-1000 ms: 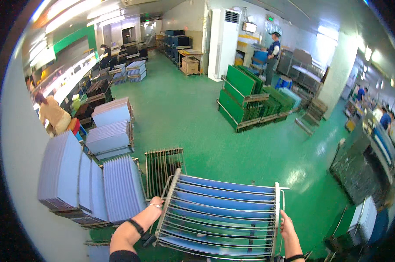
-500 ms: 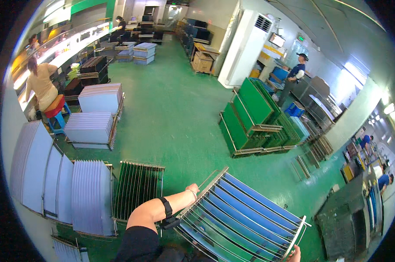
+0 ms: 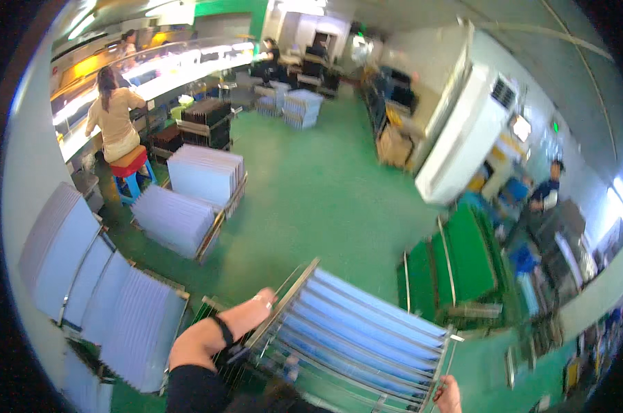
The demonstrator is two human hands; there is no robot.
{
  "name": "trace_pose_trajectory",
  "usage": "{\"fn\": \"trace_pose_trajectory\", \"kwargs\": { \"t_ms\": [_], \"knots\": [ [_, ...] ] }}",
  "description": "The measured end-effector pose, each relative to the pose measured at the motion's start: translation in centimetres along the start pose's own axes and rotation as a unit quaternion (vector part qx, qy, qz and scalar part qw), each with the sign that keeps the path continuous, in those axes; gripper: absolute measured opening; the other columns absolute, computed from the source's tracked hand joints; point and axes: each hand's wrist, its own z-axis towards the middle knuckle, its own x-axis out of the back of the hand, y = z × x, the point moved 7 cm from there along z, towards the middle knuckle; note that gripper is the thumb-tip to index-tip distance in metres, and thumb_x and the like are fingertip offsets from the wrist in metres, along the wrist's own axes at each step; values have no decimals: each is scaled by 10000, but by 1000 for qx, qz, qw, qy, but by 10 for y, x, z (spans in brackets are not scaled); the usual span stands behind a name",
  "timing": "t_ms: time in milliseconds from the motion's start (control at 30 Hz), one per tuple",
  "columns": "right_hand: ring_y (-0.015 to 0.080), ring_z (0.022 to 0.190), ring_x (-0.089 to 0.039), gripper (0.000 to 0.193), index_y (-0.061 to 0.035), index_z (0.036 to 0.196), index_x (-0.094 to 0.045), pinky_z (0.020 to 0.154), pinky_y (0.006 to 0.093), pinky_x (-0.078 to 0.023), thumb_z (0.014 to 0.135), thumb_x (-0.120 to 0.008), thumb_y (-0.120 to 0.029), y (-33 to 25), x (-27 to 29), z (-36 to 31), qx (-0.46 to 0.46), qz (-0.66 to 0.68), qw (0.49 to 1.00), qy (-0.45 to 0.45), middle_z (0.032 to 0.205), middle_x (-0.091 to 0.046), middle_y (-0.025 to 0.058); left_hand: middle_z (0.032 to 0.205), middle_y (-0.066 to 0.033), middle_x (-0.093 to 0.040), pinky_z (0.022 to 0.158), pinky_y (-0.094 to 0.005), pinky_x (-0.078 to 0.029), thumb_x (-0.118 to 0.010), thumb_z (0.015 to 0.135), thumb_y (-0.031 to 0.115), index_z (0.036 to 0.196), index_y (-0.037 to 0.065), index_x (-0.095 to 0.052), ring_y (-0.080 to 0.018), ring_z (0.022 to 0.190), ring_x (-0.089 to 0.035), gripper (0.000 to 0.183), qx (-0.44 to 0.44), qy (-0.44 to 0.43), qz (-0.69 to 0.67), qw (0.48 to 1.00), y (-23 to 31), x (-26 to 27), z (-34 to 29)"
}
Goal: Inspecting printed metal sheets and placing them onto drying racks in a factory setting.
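Between my arms is a metal slotted rack (image 3: 432, 385) with blue sheets (image 3: 352, 303) standing in rows in its slots. My left hand (image 3: 266, 297) is closed round the rack's left end frame, its wrist carrying a light band and the forearm a black strap. At the opposite end my right hand (image 3: 447, 394) has its fingers curled round the side rail. The rack's near end and whatever supports it are hidden by my body and the lower edge of the picture.
Racks of pale blue sheets (image 3: 132, 316) line the left, with more stacks (image 3: 205, 175) beyond. Green boards (image 3: 463, 255) stand in a rack at the right, near a tall white cabinet unit (image 3: 466, 131). One person (image 3: 115, 113) sits on a stool (image 3: 129, 168); another (image 3: 549, 186) stands right.
The view has swung to the right side's loss, so the surroundings appear shifted right and tilted. Both hands still grip the rack, which appears farther left in the picture.
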Motion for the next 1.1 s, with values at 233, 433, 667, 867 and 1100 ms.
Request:
{"fn": "trace_pose_trajectory", "kwargs": {
  "t_ms": [233,433,667,867,1100],
  "knots": [
    [154,495,-332,180,-135,658,-408,461,302,-308,602,-535,-250,-179,-247,121,8,-111,978,-175,586,-329,27,481,-21,-415,387,-297,-250,-455,724,124,574,98,-448,-138,387,-334,152,-72,38,-235,969,88,114,19],
    [158,511,-353,147,-116,624,-391,482,309,-326,586,-515,-187,-256,-438,256,-48,-148,953,-260,595,-354,31,477,-21,-434,336,-266,-219,-445,697,68,596,88,-441,-109,353,-303,103,-93,123,-370,916,220,152,-31],
    [134,441,-361,165,-130,557,-356,401,274,-306,561,-520,-149,-305,-675,362,-73,-202,920,-328,509,-347,10,509,-38,-438,347,-252,-233,-399,692,42,619,85,-410,-117,362,-308,86,-63,145,-490,857,293,194,12],
    [127,422,-348,165,-118,522,-345,393,271,-306,563,-502,-152,-375,-864,420,-60,-195,897,-392,500,-359,17,517,-43,-408,358,-236,-253,-395,705,71,615,84,-399,-116,389,-300,92,-76,189,-518,831,426,216,40],
    [140,392,-314,215,-128,471,-302,379,281,-289,575,-482,-180,-440,-1017,479,-60,-245,877,-409,459,-336,19,526,-63,-422,310,-244,-233,-405,664,28,608,53,-415,-130,375,-333,62,-97,222,-493,835,554,256,186]
  ]
}}
